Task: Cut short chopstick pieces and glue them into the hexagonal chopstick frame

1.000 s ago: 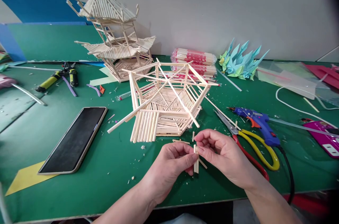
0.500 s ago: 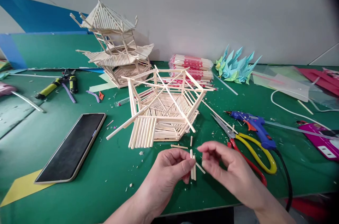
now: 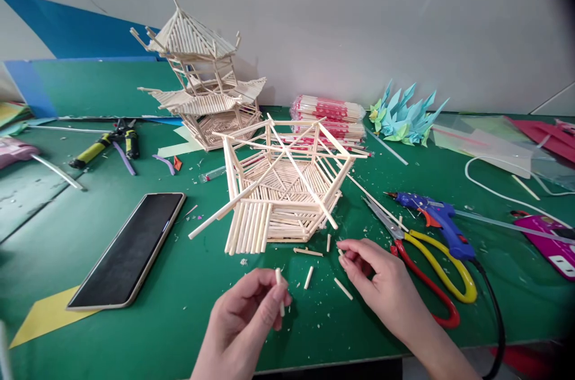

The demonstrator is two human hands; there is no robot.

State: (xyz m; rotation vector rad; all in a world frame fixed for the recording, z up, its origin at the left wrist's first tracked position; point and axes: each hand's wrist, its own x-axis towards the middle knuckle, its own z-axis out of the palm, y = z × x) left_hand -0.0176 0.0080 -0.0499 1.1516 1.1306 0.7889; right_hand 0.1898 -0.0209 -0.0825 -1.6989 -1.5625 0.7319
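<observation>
One big green table (image 3: 148, 344) lies under the fingers of the left hand (image 3: 245, 317) and the right hand (image 3: 381, 284). Far ahead of the left fingers stands a tall stick tower (image 3: 200, 103) with two roofs. Nearer, ahead of both sets of fingers, sits a many-sided stick frame (image 3: 285, 188) with long sticks crossing over its top. A black phone (image 3: 128, 251) lies well off to the left of the left fingers. To the right of the right fingers are scissors (image 3: 401, 236) with red and yellow handles, and past them a blue glue gun (image 3: 442, 218). Its tip may be hot, so fingertips should stay away from it. The left thumb and pointing finger are pinched narrow on a short stick (image 3: 278, 277), which stands up, a bit tilted. A loose stick (image 3: 308, 277) lies between the two hands, and a slanted stick (image 3: 344, 289) is just on the near side of the right fingertips. These are thin and would likely roll, so a soft pinch in the middle seems best, with both ends poking out to line up evenly. The right fingertips nearly meet, with a pale bit (image 3: 340, 253) there, but I cannot tell if they hold it. White crumbs (image 3: 244, 261) lie just ahead of the left fingers; brushing them away would help sticks lie flat.
</observation>
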